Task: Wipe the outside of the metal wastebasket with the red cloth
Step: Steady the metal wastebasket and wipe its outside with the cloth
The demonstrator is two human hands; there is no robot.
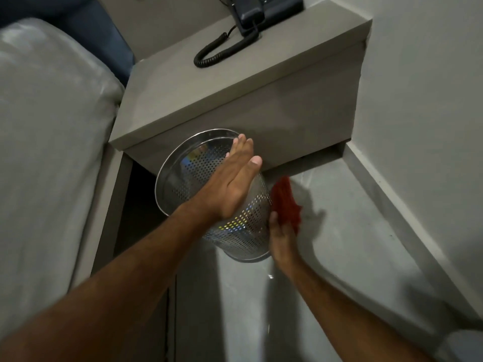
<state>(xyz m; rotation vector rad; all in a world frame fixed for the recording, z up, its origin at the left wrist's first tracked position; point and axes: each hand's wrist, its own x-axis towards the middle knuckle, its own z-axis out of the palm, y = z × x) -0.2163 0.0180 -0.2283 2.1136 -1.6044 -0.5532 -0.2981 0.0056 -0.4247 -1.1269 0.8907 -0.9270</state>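
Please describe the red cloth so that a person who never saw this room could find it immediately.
Start at the grey bedside cabinet with the telephone on top. Just below its front edge, the perforated metal wastebasket is tilted. The red cloth is pressed against its right side by the right hand; nothing else here is red.

Both bare forearms reach forward and down from the lower edge of the view. The left hand (234, 178) lies flat and open, fingers straight and together, thumb alongside, palm pressed on the bin (243, 231) wall near its rim. The right hand (281, 237) sits lower, at the bin's right side, palm turned inward, fingers pressing the cloth (286, 202) against the wall.
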